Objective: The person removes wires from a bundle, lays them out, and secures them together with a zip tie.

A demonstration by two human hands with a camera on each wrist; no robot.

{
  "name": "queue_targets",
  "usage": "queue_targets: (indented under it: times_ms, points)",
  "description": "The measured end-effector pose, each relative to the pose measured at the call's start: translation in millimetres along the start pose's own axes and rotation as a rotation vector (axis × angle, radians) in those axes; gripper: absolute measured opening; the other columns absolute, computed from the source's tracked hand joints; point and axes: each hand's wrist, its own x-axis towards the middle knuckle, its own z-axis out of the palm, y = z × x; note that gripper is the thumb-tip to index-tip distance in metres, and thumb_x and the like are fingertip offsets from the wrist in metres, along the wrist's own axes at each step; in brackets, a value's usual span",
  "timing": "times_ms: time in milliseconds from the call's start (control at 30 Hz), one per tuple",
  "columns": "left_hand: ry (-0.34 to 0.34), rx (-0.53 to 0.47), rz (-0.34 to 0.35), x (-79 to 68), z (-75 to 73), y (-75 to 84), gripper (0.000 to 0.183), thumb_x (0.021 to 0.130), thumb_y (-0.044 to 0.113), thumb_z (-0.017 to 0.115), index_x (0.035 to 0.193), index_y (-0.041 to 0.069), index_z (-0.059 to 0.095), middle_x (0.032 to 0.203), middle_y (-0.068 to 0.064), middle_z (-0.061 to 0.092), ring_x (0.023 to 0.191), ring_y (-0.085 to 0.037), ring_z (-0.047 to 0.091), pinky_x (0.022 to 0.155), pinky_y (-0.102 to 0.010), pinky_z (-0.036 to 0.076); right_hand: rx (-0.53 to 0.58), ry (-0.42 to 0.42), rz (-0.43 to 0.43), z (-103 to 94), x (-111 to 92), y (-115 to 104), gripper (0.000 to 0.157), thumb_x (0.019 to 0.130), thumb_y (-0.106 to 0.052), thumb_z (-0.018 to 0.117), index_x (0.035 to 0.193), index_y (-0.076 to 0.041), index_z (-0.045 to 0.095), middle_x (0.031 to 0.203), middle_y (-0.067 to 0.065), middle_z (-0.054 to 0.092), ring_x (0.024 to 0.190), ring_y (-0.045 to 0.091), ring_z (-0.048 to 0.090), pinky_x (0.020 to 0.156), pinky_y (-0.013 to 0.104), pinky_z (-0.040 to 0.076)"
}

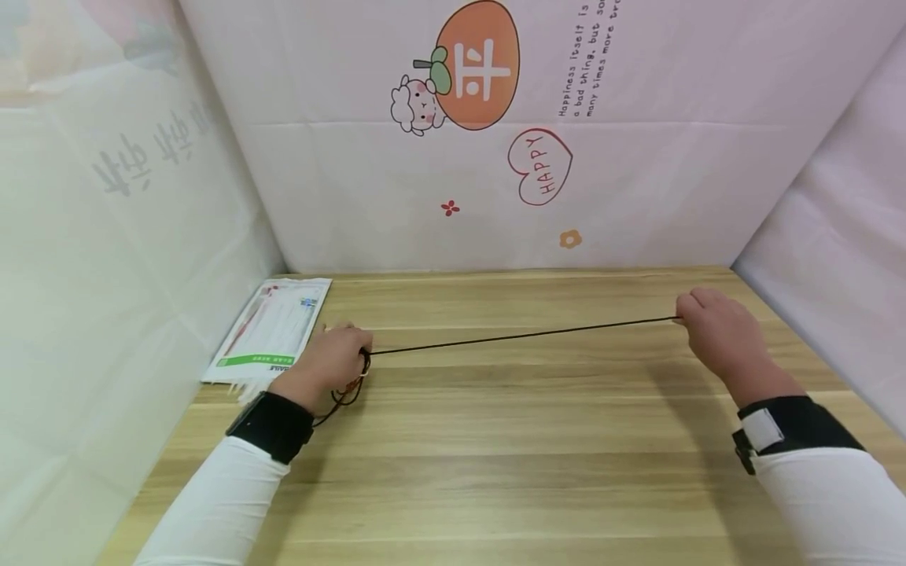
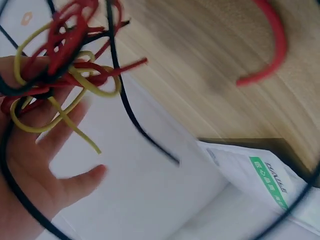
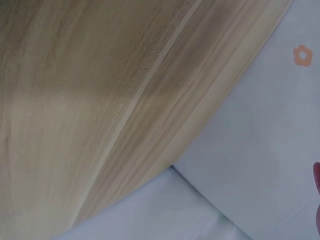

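Black cord (image 1: 524,336) pulled taut btwn L hand (image 1: 333,355) & R hand (image 1: 722,330), above the worktop (image 1: 495,479) by the look of it, tho clearance hard to judge. Long axis crosswise, slightly slanted: R end a bit farther out from the body than L end. Directly R of the L hand, directly L of the R hand, touching at both ends, so no nearer hand to pick.

R hand: fingers curled, pinching the far end of the cord. In R wrist view just a sliver of fingers at the frame edge, so exact pinch not checkable there.

L hand: also grasping, w/ dark loops (image 1: 343,402) hanging below, on the side toward the wrist. In L wrist view, red cord (image 2: 75,35) & yellow cord (image 2: 75,128) tangled w/ dark strands at the fingers, thumb well clear. Which finger pins what: can't tell. Another red length at upper R of that view, link to the tangle not shown.

Key relation, as judged: all the bulk at the L hand, one straight single run from there to the R hand.

Nearby: white packet (image 1: 276,326) w/ green stripe, beyond & L of the L hand, well apart from the R hand; pale strips (image 1: 244,389) by the packet's near edge.
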Motion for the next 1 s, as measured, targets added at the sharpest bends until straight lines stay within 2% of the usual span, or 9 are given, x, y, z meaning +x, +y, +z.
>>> queue_targets:
  times_ms: [67,133,267,467,667,767,833,933,1000]
  points:
    - [-0.001,0.005,-0.009,-0.7,-0.9,-0.4,0.020,0.089,-0.002,0.053,0.095,0.011,0.067,0.097,-0.008,0.062,0.097,-0.029,0.049,0.086,-0.052,0.042,-0.003,0.000,0.002,0.2,-0.2,0.7,0.028,0.078,0.005,0.071,0.072,-0.003,0.045,0.069,0.007,0.044,0.062,0.027,0.044,0.048,0.037,0.033]
    - [-0.006,0.022,-0.009,-1.0,-1.8,-0.6,0.019,0.090,0.000,0.055,0.098,0.011,0.068,0.099,-0.009,0.060,0.095,-0.028,0.046,0.078,-0.044,0.043,-0.009,0.000,0.009,-0.3,-0.4,1.2,0.029,0.078,0.005,0.071,0.072,-0.003,0.045,0.068,0.007,0.043,0.062,0.027,0.044,0.048,0.036,0.032]
    - [-0.022,0.052,-0.004,-0.7,-3.8,-1.5,0.020,0.089,0.001,0.057,0.102,0.012,0.069,0.099,-0.009,0.065,0.089,-0.027,0.051,0.070,-0.039,0.047,-0.012,0.000,0.007,-1.1,-0.7,1.9,0.029,0.078,0.005,0.071,0.072,-0.003,0.044,0.067,0.006,0.041,0.060,0.026,0.043,0.048,0.036,0.032]
    - [-0.038,0.099,-0.042,0.5,-4.4,0.6,0.021,0.091,0.001,0.053,0.102,0.013,0.067,0.095,-0.006,0.068,0.089,-0.029,0.059,0.070,-0.046,0.049,0.002,0.026,-0.005,-0.7,2.0,-0.5,0.030,0.077,0.006,0.072,0.071,-0.003,0.044,0.066,0.006,0.041,0.059,0.027,0.043,0.048,0.037,0.032]
    - [-0.050,0.127,-0.104,-0.4,6.7,-2.7,0.018,0.091,0.023,0.056,0.101,0.010,0.064,0.094,-0.010,0.058,0.093,-0.031,0.055,0.078,-0.052,0.045,0.012,0.114,-0.013,-0.3,12.1,-7.1,0.031,0.074,0.006,0.072,0.069,-0.004,0.044,0.063,0.007,0.040,0.053,0.030,0.043,0.046,0.042,0.034]
    - [-0.002,0.114,-0.101,2.9,11.6,-6.7,0.019,0.087,0.030,0.066,0.090,0.013,0.060,0.100,-0.010,0.050,0.097,-0.031,0.045,0.079,-0.051,0.040,0.009,0.138,-0.023,-3.5,16.3,-8.7,0.031,0.073,0.007,0.073,0.069,-0.003,0.044,0.062,0.008,0.040,0.054,0.032,0.043,0.046,0.043,0.034]
    - [0.050,0.099,-0.083,5.4,13.1,-9.2,0.021,0.084,0.027,0.074,0.085,0.014,0.057,0.107,-0.012,0.046,0.102,-0.032,0.041,0.082,-0.052,0.037,0.002,0.152,-0.026,-5.9,17.5,-8.9,0.031,0.072,0.007,0.073,0.068,-0.003,0.044,0.062,0.008,0.040,0.053,0.032,0.043,0.046,0.043,0.034]
    - [0.100,0.039,-0.061,7.0,14.4,-12.7,0.019,0.082,0.013,0.075,0.089,0.013,0.058,0.112,-0.014,0.041,0.105,-0.034,0.036,0.083,-0.052,0.037,-0.002,0.171,-0.038,-8.0,19.1,-7.7,0.030,0.072,0.008,0.073,0.068,-0.002,0.044,0.062,0.010,0.040,0.054,0.034,0.043,0.047,0.045,0.034]
    - [0.108,-0.052,-0.063,6.3,16.0,-15.8,0.026,0.081,0.006,0.074,0.101,0.011,0.059,0.112,-0.014,0.041,0.106,-0.034,0.036,0.083,-0.049,0.040,0.002,0.180,-0.045,-8.2,20.1,-6.9,0.029,0.071,0.008,0.072,0.069,-0.001,0.045,0.064,0.012,0.042,0.057,0.037,0.045,0.050,0.048,0.036]
